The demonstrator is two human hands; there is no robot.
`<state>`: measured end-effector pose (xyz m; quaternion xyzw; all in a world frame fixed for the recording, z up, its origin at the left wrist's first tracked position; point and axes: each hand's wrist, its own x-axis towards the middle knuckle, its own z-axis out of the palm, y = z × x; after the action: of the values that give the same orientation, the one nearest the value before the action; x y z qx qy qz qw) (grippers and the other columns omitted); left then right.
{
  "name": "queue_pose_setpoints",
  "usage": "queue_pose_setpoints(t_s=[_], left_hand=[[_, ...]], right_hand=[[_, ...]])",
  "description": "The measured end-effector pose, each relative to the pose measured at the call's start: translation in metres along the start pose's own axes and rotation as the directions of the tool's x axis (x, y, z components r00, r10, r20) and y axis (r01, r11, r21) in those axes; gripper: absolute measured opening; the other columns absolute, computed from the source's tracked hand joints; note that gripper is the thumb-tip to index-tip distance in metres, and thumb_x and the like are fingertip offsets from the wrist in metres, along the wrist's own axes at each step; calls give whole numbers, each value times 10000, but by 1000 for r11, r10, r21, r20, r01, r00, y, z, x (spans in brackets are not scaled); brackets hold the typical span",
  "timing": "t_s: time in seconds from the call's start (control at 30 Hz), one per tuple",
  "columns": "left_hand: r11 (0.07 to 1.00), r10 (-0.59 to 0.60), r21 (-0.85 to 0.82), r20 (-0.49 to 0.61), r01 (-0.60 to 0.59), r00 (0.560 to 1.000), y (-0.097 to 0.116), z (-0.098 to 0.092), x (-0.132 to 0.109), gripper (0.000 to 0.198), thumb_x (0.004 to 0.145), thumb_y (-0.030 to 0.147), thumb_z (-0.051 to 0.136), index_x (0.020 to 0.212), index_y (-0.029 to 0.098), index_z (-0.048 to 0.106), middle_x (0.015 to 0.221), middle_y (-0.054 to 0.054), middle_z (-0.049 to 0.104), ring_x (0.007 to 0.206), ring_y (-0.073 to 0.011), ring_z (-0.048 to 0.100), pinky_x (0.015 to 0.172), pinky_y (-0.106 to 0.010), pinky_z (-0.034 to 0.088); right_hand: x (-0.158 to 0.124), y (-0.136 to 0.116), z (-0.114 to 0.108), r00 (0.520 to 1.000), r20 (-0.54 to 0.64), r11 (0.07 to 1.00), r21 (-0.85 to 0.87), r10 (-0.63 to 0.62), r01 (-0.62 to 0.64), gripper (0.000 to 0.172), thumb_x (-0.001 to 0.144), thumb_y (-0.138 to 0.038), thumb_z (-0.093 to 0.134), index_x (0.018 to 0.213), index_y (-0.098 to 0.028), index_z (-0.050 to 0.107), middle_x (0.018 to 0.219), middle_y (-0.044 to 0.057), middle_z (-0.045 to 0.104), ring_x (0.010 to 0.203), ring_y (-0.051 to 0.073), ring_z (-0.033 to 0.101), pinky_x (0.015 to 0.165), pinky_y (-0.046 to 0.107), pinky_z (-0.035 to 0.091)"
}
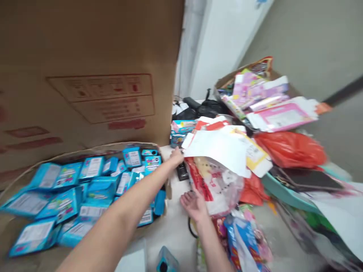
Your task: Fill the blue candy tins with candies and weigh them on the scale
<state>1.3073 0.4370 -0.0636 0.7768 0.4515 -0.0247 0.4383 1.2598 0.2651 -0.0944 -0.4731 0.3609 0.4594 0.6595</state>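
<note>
My left hand [176,155] reaches far forward past a cardboard box [85,98] and touches the edge of white paper sheets [221,149] on a heap. Its fingers are blurred and partly hidden. My right hand [193,204] hovers lower, palm up with fingers spread, beside a clear plastic bag with red print [218,185]. A small black object [182,172] lies on the white surface between the two hands. The box holds several blue packets [70,196] with white labels.
A heap of pink and white packaging [269,105], a red plastic bag [289,149] and a teal tray [283,192] fills the right side. Black items [198,109] lie at the back. A blue bottle top [166,262] stands near the bottom edge.
</note>
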Motion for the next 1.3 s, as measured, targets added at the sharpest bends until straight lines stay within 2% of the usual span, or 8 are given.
queue_pose_setpoints(t_s=[0.23,0.27,0.33,0.4,0.43,0.6,0.77,1.3], left_hand=[[950,188,234,108,-209,976,-3,-6,-7,714,706,109,602,1372,221,370,1331,-147,489,1242,-307,448,999,-393,365],[942,204,248,116,-227,972,-4,-7,-10,767,689,107,611,1395,221,334,1349,-146,472,1251,-303,440,1004,-383,361],[924,237,274,138,-267,962,-4,-8,-18,900,647,114,645,1442,235,240,1437,-153,369,1296,-313,387,1014,-381,353],[892,286,309,184,-331,940,-2,-4,-28,1029,612,153,690,1472,258,135,1528,-160,182,1364,-346,263,1032,-428,333],[869,311,329,215,-368,926,0,0,-34,1080,600,185,713,1479,270,92,1552,-154,83,1392,-363,178,1040,-468,317],[755,498,362,226,-547,837,19,16,-55,773,789,197,539,1473,292,190,1558,-98,123,1393,-318,212,1048,-464,316],[772,523,390,62,-503,850,51,-5,-43,489,906,223,318,1371,324,432,1086,-63,673,1016,-249,618,869,-366,449],[735,660,319,-136,-598,739,103,-45,-28,423,908,251,350,1280,339,534,1154,-7,652,1064,-218,589,867,-310,440]], right_hand=[[-36,23,-40,915,29,907,-127,-401,402,471,611,-367,723,1005,-175,553,993,74,587,915,222,577,841,350,475],[-40,19,-47,809,5,776,-277,-588,566,529,608,-404,723,1052,-179,543,1032,87,575,970,251,556,871,384,456],[-44,5,-60,409,12,311,-629,-912,712,617,652,-490,665,1145,-154,509,1147,153,517,1104,325,473,948,472,383],[-43,-17,-72,68,89,-38,-842,-994,539,684,698,-512,588,1226,-96,457,1264,225,423,1210,384,359,1008,533,289],[-40,-29,-76,14,124,-105,-891,-992,442,711,702,-490,569,1256,-67,428,1285,249,396,1226,401,332,1013,540,272],[-21,-79,-85,222,102,-10,-925,-970,381,492,667,-305,462,1116,-116,528,1042,199,526,960,357,508,784,459,418],[-20,-103,-81,183,134,-14,-841,-974,541,318,666,-324,415,881,-154,574,894,131,563,883,278,526,816,395,416],[-25,-174,-34,252,-29,242,-405,-967,882,435,594,-414,531,946,-160,564,872,31,637,744,157,584,696,275,480]])
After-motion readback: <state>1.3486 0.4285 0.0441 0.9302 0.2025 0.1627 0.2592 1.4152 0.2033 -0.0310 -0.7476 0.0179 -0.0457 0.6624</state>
